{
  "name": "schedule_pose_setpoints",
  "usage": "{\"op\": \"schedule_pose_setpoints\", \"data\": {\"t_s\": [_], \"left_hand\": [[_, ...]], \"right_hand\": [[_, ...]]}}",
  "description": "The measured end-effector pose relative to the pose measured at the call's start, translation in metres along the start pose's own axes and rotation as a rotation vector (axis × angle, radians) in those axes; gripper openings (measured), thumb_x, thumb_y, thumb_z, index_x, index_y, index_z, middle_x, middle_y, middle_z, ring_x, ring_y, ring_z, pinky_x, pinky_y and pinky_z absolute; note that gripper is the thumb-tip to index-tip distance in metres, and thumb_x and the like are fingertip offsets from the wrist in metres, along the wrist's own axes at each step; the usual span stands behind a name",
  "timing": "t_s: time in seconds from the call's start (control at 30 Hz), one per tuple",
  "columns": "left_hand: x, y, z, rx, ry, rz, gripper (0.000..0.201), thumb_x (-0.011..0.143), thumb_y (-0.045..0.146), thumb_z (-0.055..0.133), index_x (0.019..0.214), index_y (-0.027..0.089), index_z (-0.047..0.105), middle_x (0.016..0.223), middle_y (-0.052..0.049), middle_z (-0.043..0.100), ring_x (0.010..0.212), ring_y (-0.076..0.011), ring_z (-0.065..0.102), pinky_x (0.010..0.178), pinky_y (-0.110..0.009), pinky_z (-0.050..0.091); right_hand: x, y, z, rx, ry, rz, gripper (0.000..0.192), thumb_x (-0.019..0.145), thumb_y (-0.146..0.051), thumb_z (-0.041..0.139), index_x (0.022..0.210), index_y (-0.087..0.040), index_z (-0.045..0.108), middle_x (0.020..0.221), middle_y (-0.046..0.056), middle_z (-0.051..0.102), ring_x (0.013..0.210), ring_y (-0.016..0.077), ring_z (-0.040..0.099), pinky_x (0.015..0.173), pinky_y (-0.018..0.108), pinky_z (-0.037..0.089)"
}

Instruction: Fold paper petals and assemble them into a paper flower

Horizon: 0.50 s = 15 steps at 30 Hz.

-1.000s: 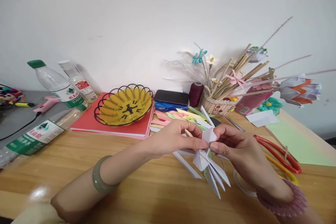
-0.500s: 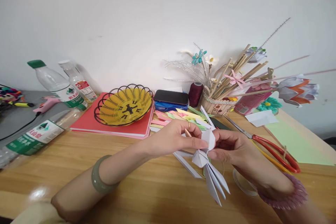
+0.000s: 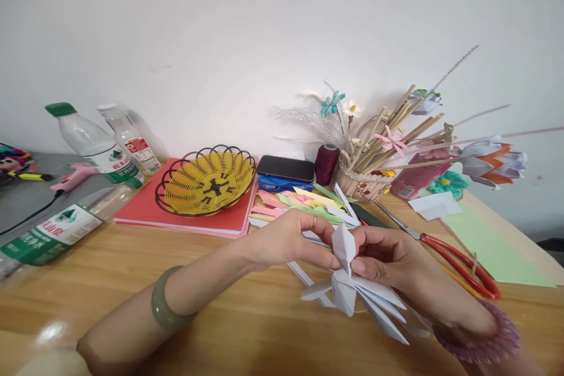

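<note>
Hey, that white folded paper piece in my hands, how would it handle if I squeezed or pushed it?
The white folded paper piece is probably very light and easily crushed: thin pointed flaps splay out. Left hand and right hand pinch it with fingertips only. Pushed, it would likely slide or flip.

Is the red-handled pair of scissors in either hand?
No: the scissors lie on the table, while both the left hand and right hand pinch the white folded paper.

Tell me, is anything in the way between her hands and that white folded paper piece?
No, nothing visible. The left hand and the right hand both already pinch the white folded paper piece between their fingertips, just above the wooden table. The red-handled scissors and the coloured paper strips lie off to the side and behind.
</note>
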<state>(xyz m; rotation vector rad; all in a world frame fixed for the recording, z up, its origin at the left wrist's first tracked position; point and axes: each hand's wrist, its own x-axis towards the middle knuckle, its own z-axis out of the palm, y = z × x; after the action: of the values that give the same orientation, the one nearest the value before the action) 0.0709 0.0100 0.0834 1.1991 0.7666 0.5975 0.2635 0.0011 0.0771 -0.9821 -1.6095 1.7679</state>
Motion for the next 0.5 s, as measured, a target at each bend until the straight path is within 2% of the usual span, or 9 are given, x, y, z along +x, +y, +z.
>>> {"op": "schedule_pose_setpoints", "data": {"t_s": [0.13, 0.3, 0.5], "left_hand": [[0.0013, -0.0003, 0.0016, -0.106, -0.003, -0.025, 0.016, 0.055, 0.013, 0.068, 0.07, 0.012, 0.064, 0.067, 0.001, 0.059, 0.064, -0.0083, 0.053, 0.065, -0.022, 0.042], [0.0008, 0.001, 0.0039, -0.091, 0.065, -0.078, 0.027, 0.052, 0.023, 0.075, 0.073, 0.011, 0.062, 0.065, 0.0, 0.059, 0.061, -0.0109, 0.056, 0.065, -0.026, 0.046], [-0.0013, -0.0017, 0.0073, 0.019, 0.147, 0.0, 0.02, 0.055, 0.023, 0.071, 0.064, 0.013, 0.056, 0.067, 0.0, 0.059, 0.063, -0.0124, 0.055, 0.062, -0.026, 0.044]], "right_hand": [[-0.0003, 0.0, 0.0014, -0.008, 0.023, -0.004, 0.022, 0.07, -0.037, 0.069, 0.071, -0.017, 0.061, 0.066, -0.003, 0.055, 0.055, 0.0072, 0.045, 0.05, 0.02, 0.037], [-0.001, -0.0035, 0.0028, -0.028, 0.068, 0.015, 0.019, 0.069, -0.034, 0.07, 0.074, -0.017, 0.062, 0.072, -0.001, 0.06, 0.061, 0.0093, 0.052, 0.054, 0.02, 0.041], [0.0, -0.0022, 0.0026, -0.129, 0.091, -0.014, 0.018, 0.067, -0.03, 0.071, 0.073, -0.018, 0.059, 0.072, -0.001, 0.06, 0.064, 0.0113, 0.054, 0.058, 0.022, 0.043]]}}
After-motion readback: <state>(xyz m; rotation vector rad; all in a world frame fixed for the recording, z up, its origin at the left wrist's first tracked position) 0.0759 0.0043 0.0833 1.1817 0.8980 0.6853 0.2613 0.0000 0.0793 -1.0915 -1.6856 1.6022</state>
